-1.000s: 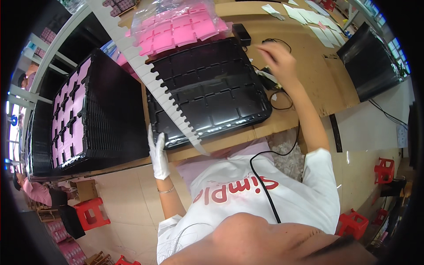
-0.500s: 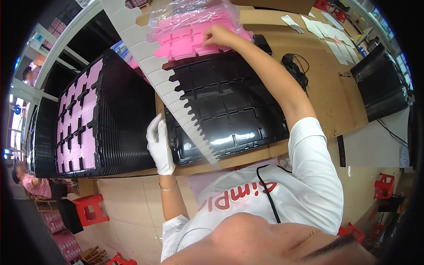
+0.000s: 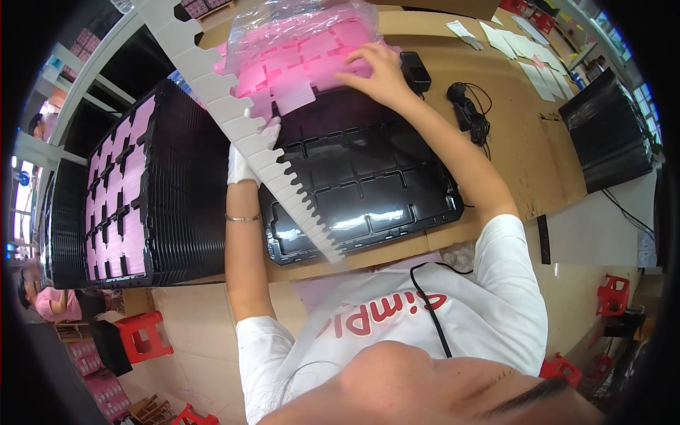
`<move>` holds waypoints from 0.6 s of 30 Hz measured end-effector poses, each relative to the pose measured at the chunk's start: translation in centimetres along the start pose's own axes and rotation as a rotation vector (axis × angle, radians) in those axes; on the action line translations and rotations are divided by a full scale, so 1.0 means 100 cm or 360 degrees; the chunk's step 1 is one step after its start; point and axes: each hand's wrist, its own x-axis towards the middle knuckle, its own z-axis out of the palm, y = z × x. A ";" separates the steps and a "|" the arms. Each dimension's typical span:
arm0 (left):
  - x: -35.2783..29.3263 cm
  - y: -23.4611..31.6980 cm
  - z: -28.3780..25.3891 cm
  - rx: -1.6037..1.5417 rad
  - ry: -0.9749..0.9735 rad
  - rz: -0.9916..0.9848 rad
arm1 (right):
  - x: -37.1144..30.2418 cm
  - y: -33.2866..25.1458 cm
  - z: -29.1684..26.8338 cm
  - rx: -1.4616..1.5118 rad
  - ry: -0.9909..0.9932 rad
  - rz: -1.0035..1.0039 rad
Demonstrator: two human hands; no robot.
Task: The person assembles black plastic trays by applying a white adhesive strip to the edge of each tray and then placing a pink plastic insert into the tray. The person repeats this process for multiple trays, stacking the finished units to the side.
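A black plastic tray [image 3: 368, 184] with raised cross-shaped ridges lies in front of me. Over its far edge are thin pink sheets [image 3: 304, 60] with cross-shaped slots, partly under clear plastic film [image 3: 283, 28]. My bare right hand [image 3: 382, 74] is at the right side of the pink sheets, thumb and fingers apart. My left hand [image 3: 243, 166], in a white glove, reaches to the near left corner of the pink sheets. A pale notched strip [image 3: 244, 131] crosses in front of it and hides part of the fingers, so its grip does not show.
To the left stands a tall stack of black trays [image 3: 180, 191], its top lined with pink. A black adapter with coiled cable [image 3: 467, 113] and a black box [image 3: 415, 69] lie to the right. Farther right are white papers [image 3: 520, 46] and another black tray stack [image 3: 613, 131].
My left hand has moved from the tray's left side forward to the pink sheets. My right hand has shifted right and its fingers have spread. The near edge of the pink has lifted and shifted.
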 end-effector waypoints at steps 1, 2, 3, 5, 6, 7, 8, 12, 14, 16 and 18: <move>0.000 0.016 0.037 -0.0337 0.0122 -0.0166 | -0.013 0.028 -0.008 0.0014 0.0063 0.0254; -0.010 0.042 0.070 -0.0661 0.0313 -0.0281 | -0.022 0.043 -0.012 0.0069 0.0120 0.0490; -0.011 0.043 0.066 -0.0385 0.0333 -0.0221 | -0.027 0.040 -0.017 0.0187 0.0180 0.0688; -0.005 0.036 0.034 -0.0182 0.0366 -0.0124 | -0.025 0.024 -0.030 0.0872 -0.0247 0.1215; -0.002 0.037 0.032 -0.0085 0.0367 -0.0088 | -0.027 0.020 -0.037 0.1206 -0.0458 0.1481; 0.000 0.037 0.031 -0.0300 0.0385 -0.0089 | -0.031 0.031 -0.029 0.1412 -0.0458 0.1505; 0.000 0.037 0.030 -0.0516 0.0403 -0.0088 | -0.032 0.034 -0.029 0.1270 -0.0406 0.1487; -0.048 0.097 0.087 0.0379 0.0613 -0.0313 | -0.049 0.030 -0.036 0.0995 -0.0111 0.1355; -0.078 0.098 0.089 0.0657 0.0629 -0.0133 | -0.065 0.017 -0.058 0.1035 -0.0054 0.1276; -0.105 0.101 0.113 0.1054 0.0644 -0.0093 | -0.094 0.002 -0.097 0.1049 -0.0102 0.1299; -0.136 0.102 0.130 0.1088 0.0571 -0.0112 | -0.125 -0.012 -0.122 0.1064 -0.0104 0.1317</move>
